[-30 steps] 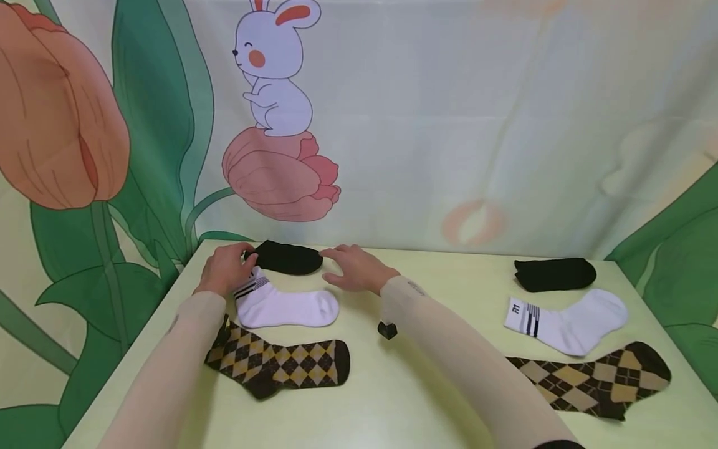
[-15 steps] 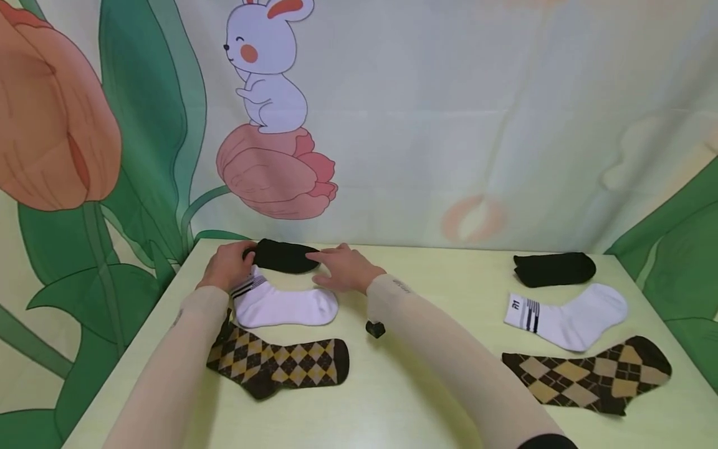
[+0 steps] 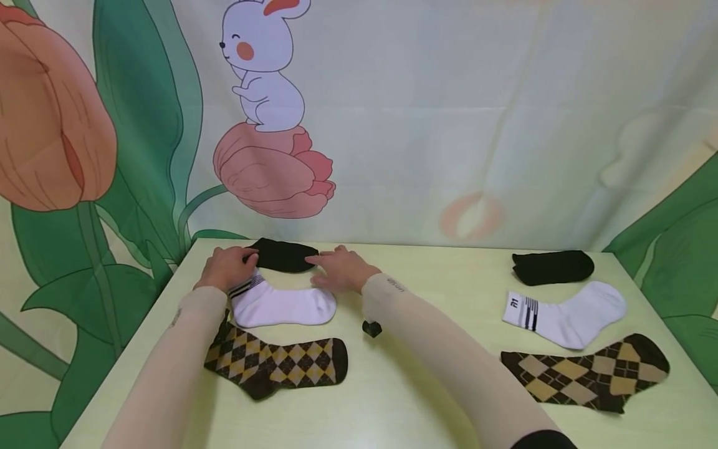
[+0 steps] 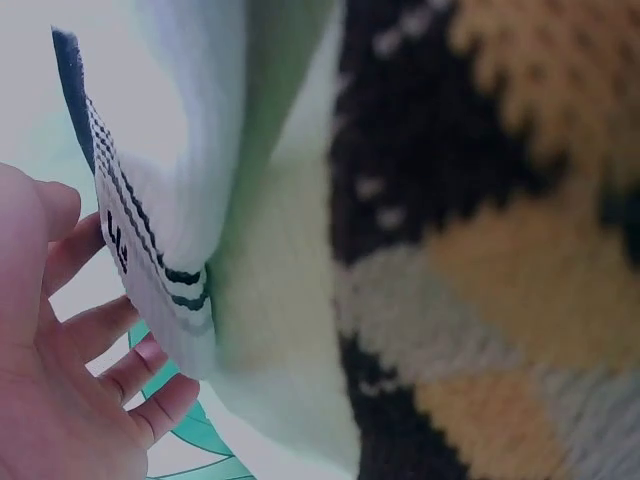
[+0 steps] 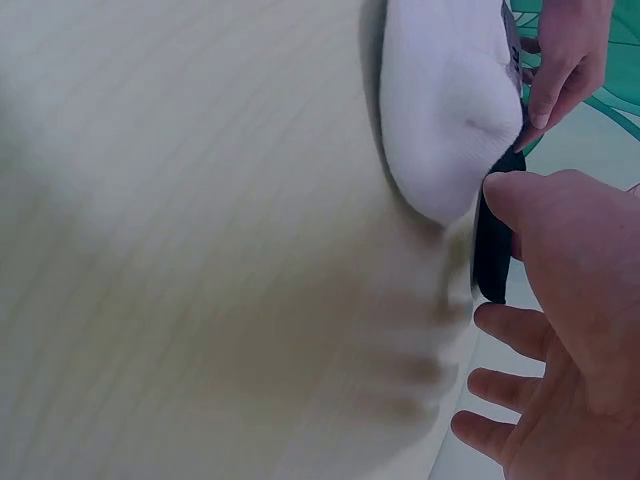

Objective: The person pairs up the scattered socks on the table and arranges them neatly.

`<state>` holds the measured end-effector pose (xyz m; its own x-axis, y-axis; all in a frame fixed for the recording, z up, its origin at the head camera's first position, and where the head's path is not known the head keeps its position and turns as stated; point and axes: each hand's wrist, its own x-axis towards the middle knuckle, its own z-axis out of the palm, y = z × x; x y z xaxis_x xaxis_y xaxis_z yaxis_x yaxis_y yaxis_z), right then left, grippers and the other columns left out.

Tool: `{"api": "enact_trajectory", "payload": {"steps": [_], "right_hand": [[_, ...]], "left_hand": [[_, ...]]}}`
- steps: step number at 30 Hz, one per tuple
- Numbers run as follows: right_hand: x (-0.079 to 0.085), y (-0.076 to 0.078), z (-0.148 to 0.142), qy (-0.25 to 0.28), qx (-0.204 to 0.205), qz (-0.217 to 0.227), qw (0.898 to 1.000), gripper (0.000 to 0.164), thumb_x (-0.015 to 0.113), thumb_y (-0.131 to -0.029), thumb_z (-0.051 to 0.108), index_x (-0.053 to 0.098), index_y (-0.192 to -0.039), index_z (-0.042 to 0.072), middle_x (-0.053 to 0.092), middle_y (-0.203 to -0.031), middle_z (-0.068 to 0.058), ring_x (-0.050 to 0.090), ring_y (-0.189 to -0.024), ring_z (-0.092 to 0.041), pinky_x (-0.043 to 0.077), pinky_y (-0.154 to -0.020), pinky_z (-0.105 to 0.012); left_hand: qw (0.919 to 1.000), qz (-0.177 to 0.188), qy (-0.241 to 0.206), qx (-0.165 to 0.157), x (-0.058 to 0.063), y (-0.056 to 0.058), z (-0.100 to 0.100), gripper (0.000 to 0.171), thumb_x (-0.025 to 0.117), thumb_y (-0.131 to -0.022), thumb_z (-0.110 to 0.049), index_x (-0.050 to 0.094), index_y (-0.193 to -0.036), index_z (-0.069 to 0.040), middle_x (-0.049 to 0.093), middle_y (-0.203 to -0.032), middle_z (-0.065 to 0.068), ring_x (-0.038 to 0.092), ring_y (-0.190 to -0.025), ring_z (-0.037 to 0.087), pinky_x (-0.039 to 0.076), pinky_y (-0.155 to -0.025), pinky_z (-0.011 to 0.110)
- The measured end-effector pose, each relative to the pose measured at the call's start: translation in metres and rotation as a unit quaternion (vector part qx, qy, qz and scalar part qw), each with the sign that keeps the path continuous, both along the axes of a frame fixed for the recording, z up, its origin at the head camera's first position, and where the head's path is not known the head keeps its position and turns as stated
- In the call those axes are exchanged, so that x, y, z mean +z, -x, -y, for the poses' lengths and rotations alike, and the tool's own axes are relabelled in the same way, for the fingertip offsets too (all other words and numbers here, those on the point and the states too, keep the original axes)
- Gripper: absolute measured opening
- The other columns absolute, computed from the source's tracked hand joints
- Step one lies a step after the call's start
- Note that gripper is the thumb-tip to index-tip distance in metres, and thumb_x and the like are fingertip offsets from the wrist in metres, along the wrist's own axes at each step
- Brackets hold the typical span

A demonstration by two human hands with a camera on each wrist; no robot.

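Observation:
Flat at the back left of the table lies a black sock (image 3: 285, 256). My left hand (image 3: 227, 268) is at its left end, where thumb and forefinger pinch the dark edge; the other fingers are spread in the left wrist view. My right hand (image 3: 343, 269) touches the sock's right end with an outstretched forefinger, its thumb held apart. In the right wrist view the remaining fingers (image 5: 512, 388) reach past the sock's end. Just in front lies a white sock (image 3: 286, 307) with dark stripes, its cuff partly covered by the left hand. Nearer still is a brown argyle sock (image 3: 280, 362).
On the right side of the table (image 3: 426, 399) lie another black sock (image 3: 552, 267), a striped white sock (image 3: 566, 313) and a brown argyle sock (image 3: 589, 374), one before the other. A printed curtain (image 3: 392, 125) hangs behind the table's back edge.
My right hand has shifted slightly left along the right end of the black sock. The left hand stays at the other end. The head view has turned a little.

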<state>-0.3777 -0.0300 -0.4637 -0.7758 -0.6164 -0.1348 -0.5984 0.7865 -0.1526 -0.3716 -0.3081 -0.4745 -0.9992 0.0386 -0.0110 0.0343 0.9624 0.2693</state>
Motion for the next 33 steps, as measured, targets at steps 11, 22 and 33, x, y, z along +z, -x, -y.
{"api": "enact_trajectory", "payload": {"steps": [11, 22, 33], "right_hand": [[-0.0039, -0.0009, 0.0062, -0.022, -0.009, -0.007, 1.0, 0.057, 0.051, -0.106, 0.048, 0.045, -0.157, 0.023, 0.043, -0.16, 0.001, 0.042, -0.141, -0.034, 0.04, -0.112, -0.05], [-0.0042, -0.0018, 0.0049, -0.029, -0.02, -0.002, 0.999, 0.058, 0.051, -0.106, 0.048, 0.044, -0.158, 0.021, 0.041, -0.162, 0.003, 0.041, -0.143, -0.031, 0.039, -0.114, -0.048], [-0.0031, -0.0006, 0.0036, -0.022, -0.016, 0.004, 1.0, 0.059, 0.052, -0.106, 0.046, 0.043, -0.158, 0.02, 0.041, -0.162, 0.003, 0.043, -0.141, -0.032, 0.04, -0.113, -0.047]], "left_hand": [[1.0, 0.0, 0.007, -0.006, -0.002, -0.0018, 0.0017, 0.048, 0.042, -0.107, -0.029, 0.056, -0.146, -0.003, 0.054, -0.145, 0.027, 0.048, -0.118, 0.054, 0.041, -0.098, 0.065], [0.9999, -0.007, 0.002, -0.011, -0.0046, -0.0026, 0.0014, 0.049, 0.042, -0.107, -0.028, 0.056, -0.145, -0.001, 0.055, -0.145, 0.027, 0.048, -0.118, 0.054, 0.04, -0.1, 0.065], [0.9998, -0.018, 0.002, -0.008, -0.0055, -0.0005, 0.0016, 0.048, 0.043, -0.107, -0.028, 0.057, -0.144, 0.0, 0.055, -0.144, 0.026, 0.048, -0.118, 0.052, 0.041, -0.099, 0.064]]}}
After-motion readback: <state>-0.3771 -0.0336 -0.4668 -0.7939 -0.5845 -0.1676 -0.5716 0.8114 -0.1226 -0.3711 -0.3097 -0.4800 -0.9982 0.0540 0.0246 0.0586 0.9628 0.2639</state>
